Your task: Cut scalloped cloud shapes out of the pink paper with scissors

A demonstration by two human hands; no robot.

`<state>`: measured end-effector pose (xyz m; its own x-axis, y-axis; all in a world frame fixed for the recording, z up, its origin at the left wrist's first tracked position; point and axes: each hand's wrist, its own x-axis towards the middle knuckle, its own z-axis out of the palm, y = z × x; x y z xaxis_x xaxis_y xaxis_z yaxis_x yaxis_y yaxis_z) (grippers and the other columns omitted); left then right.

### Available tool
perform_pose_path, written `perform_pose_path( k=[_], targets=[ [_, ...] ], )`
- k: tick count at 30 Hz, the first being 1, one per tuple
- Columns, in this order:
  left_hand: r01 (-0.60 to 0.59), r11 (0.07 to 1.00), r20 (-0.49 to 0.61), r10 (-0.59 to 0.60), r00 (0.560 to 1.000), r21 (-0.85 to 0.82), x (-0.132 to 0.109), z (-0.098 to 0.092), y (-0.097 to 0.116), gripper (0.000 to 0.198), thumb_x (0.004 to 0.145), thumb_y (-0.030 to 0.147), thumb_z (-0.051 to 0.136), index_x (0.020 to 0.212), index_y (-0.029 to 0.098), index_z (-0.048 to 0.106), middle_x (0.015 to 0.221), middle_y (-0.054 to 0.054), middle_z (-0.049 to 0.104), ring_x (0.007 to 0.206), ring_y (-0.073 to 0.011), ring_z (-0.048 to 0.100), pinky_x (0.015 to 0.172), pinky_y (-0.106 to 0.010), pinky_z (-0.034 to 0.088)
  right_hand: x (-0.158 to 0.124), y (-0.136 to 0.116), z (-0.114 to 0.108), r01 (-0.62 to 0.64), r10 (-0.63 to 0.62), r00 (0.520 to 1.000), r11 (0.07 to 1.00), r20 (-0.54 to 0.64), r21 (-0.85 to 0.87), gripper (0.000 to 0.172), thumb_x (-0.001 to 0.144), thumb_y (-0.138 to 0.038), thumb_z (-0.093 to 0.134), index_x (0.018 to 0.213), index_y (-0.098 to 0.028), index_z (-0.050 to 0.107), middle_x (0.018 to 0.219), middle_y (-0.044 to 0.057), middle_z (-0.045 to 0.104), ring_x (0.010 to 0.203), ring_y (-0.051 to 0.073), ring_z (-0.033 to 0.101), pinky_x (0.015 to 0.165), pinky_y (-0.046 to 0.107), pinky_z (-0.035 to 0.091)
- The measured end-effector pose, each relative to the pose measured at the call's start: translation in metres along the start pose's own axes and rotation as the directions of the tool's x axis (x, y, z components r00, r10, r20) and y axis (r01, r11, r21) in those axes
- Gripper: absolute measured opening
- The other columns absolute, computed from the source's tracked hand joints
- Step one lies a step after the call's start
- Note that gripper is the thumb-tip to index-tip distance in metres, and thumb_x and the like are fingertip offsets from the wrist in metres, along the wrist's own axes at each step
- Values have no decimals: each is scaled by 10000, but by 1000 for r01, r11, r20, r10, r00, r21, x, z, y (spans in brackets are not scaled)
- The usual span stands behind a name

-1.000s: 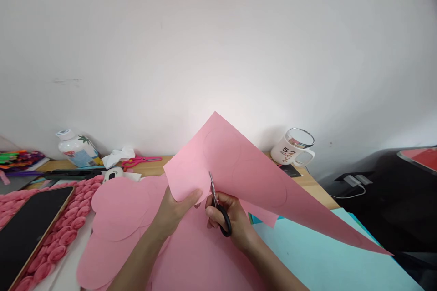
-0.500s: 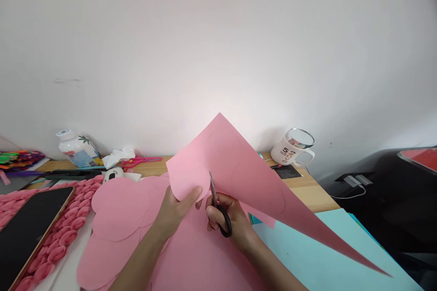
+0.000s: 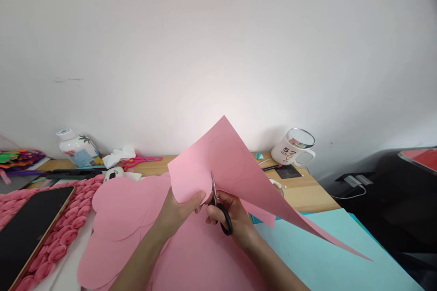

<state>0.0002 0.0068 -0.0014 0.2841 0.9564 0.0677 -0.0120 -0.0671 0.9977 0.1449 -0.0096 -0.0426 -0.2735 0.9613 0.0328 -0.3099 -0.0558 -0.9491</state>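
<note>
Head view: the left hand (image 3: 182, 209) pinches the pink sheet (image 3: 227, 159) near its lower left part, thumb flat on the near face and the other fingers mostly hidden behind the paper, so the grip is closed on it with only the paper's thickness between. The right hand (image 3: 237, 220) is wrapped around the handles of the black-handled scissors (image 3: 225, 220), closed on them; how the fingers sit in the loops is partly hidden. The blades point up and away from the person, standing just right of the left thumb at the cut edge of the sheet; how far they are parted is hard to tell.

The sheet lies above and beyond both hands, one corner pointing up towards the wall, faint rounded outlines on its face. Its long side sweeps to the right, past the right hand, and narrows to a tip above the light blue sheet (image 3: 341, 245). To the left of the left forearm, overlapping pink rounded cutouts (image 3: 119, 204) lie in a pile, well apart from the blades. Farther left, a phone (image 3: 30, 232) rests on a pink ruffled piece (image 3: 68, 236). Near the wall stand a white mug (image 3: 288, 150), at the right, and a white bottle (image 3: 78, 149), at the left, with pink scissors (image 3: 141, 160) between them.
</note>
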Motion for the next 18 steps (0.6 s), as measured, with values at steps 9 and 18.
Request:
perform_pose_path(
  k=[9,18],
  targets=[
    [-17,1000,-7,18,1000,20,0,0,3,238,749,273,555,551,190,453,497,37,440,502,-119,461,515,-267,394,-1,-3,-1,-2,2,1000,999,10,-47,226,685,-354,696,680,-173,561,569,-40,498,534,103,470,537,241,428],
    [-12,1000,6,12,1000,-12,0,2,5,263,744,271,551,525,192,428,488,40,416,484,-116,452,503,-269,393,-1,-1,-1,-22,22,1000,999,-2,-39,284,697,-409,683,656,-165,543,498,-68,420,477,88,446,521,241,408]
  ],
)
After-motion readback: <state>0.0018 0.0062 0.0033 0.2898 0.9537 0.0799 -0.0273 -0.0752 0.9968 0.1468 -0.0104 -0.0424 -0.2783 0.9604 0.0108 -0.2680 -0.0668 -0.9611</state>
